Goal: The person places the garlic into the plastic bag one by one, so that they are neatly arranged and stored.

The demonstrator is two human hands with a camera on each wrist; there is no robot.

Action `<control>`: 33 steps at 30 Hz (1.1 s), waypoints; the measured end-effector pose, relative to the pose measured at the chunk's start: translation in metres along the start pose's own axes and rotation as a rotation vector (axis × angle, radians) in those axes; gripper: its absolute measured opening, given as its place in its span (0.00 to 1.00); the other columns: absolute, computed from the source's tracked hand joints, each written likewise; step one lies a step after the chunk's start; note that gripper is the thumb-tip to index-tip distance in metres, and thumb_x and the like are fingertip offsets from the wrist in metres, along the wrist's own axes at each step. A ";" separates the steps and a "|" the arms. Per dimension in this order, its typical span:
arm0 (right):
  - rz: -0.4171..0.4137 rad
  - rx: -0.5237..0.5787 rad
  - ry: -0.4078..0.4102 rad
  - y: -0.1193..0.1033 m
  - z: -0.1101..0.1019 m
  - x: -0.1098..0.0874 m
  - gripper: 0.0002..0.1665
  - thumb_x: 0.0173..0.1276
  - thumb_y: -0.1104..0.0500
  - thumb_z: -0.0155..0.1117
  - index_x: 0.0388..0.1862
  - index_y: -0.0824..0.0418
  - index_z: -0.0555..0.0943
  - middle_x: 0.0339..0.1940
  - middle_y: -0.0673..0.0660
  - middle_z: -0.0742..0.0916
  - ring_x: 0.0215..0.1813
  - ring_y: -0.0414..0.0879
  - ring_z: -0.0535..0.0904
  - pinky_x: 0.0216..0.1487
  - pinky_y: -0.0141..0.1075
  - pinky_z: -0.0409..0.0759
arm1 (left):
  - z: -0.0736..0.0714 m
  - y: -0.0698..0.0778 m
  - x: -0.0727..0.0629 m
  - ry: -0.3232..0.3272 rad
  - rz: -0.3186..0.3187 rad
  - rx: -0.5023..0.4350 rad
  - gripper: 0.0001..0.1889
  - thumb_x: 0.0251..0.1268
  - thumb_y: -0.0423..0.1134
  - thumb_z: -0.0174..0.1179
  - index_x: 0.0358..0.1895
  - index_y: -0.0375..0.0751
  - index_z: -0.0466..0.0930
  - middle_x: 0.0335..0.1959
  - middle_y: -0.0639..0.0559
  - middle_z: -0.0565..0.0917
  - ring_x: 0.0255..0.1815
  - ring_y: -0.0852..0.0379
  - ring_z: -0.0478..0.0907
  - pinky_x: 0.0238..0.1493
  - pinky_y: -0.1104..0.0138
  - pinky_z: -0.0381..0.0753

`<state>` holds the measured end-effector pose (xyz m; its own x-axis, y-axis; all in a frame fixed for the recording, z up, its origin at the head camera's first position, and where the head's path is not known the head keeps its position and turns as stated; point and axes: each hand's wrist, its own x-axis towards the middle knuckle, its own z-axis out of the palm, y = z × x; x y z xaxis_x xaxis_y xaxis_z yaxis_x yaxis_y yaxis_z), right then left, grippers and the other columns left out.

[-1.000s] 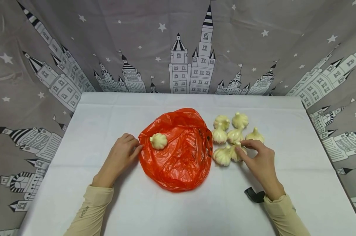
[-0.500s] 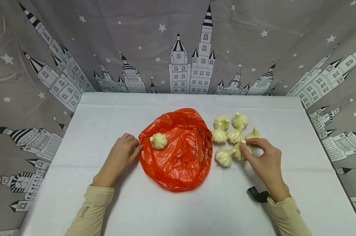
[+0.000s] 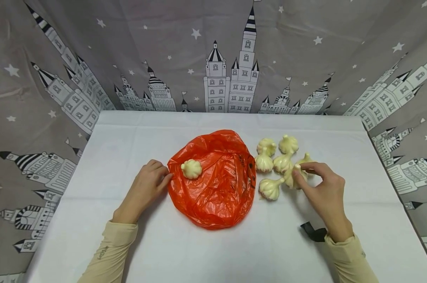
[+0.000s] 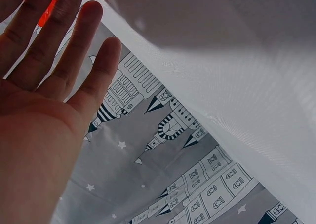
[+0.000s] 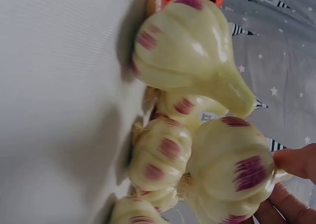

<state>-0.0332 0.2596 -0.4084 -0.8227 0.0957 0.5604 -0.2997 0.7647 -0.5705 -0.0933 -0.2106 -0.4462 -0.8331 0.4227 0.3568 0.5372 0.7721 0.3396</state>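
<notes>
Right of the red plastic bag (image 3: pixel 220 192), the right hand (image 3: pixel 325 190) pinched a garlic bulb (image 3: pixel 290 179) by its neck, with thumb and forefinger, among other bulbs (image 3: pixel 264 162); at the bag's left rim, the left hand (image 3: pixel 147 182) touched the edge, its outer fingers rather straight, but I could not tell whether it pinched; both forearms (image 3: pixel 109 251) reached forward; a single bulb (image 3: pixel 191 169) lay on the bag's left part.

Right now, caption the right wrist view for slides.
Right hand pinches a glossy, pale, purple-streaked garlic bulb by its stem.
</notes>
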 end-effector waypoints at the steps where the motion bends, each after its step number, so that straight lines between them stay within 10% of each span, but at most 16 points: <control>1: -0.003 0.001 0.004 -0.001 -0.001 0.002 0.12 0.58 0.65 0.81 0.42 0.61 0.91 0.39 0.58 0.93 0.39 0.54 0.89 0.51 0.17 0.72 | 0.000 0.000 0.000 -0.002 -0.002 -0.001 0.08 0.65 0.30 0.70 0.28 0.35 0.82 0.29 0.44 0.84 0.41 0.43 0.79 0.47 0.50 0.80; 33: -0.003 0.073 0.002 -0.020 0.013 0.034 0.12 0.60 0.65 0.81 0.42 0.63 0.90 0.40 0.60 0.92 0.40 0.60 0.89 0.49 0.20 0.73 | 0.001 0.000 0.000 0.007 0.008 0.002 0.08 0.63 0.29 0.71 0.27 0.36 0.82 0.28 0.45 0.82 0.40 0.44 0.78 0.46 0.50 0.80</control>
<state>-0.0615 0.2392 -0.3859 -0.8207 0.0952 0.5634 -0.3363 0.7167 -0.6109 -0.0930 -0.2097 -0.4473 -0.8277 0.4257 0.3657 0.5438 0.7694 0.3352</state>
